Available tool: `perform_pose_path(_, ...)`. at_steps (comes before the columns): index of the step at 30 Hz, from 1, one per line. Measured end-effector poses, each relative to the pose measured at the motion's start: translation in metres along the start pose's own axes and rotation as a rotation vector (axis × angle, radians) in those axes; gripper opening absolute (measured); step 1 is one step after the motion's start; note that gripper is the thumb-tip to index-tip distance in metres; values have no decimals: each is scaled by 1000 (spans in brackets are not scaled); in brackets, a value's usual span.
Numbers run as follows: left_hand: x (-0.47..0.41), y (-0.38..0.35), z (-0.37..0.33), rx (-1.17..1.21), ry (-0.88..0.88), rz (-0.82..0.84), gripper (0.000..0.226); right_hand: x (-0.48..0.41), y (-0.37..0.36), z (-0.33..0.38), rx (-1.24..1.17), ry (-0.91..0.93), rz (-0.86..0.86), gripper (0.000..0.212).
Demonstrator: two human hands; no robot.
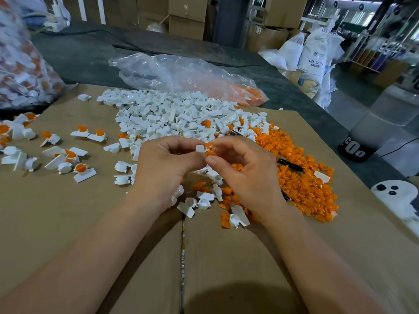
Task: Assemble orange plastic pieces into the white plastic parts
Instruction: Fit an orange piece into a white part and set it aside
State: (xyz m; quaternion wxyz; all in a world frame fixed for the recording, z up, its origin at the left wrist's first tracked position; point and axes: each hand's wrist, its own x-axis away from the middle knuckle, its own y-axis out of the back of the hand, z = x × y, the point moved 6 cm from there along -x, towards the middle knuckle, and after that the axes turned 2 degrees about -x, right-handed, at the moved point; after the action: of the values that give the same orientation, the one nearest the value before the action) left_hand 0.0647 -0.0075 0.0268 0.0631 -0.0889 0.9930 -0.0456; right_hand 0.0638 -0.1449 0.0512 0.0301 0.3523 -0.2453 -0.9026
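The left hand (167, 162) pinches a white part (200, 148) by its flat tab, and the right hand (247, 173) pinches an orange piece (209, 151) against it, just above the tabletop (68, 211) near both heaps. Both look light, stiff and slick, likely to flick away, so grip the tab and the orange rim. A sack (316, 57) behind reads "ABS RESIN"

Flattened brown cardboard (68, 223) covers a dark grey table (90, 57). Behind it stand stacked cardboard boxes (187, 17), with white sacks (315, 57) on the pale floor (349, 114) at right.
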Motion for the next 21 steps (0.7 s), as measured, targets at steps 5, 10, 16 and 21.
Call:
perform_pose_path(5, -1, -4, 5, 91, 111, 78, 22, 0, -5, -3, -72, 46, 124, 35)
perform_pose_path(10, 0, -6, 10, 140, 178, 117, 18, 0, -2, -10, -130, 18, 93, 34)
perform_pose_path(16, 1, -6, 12, 111, 210, 152, 16, 0, -3, -12, -139, -13, 136, 34)
perform_pose_path(21, 1, -5, 14, 61, 239, 184, 21, 0, -4, -12, -153, -22, 133, 36)
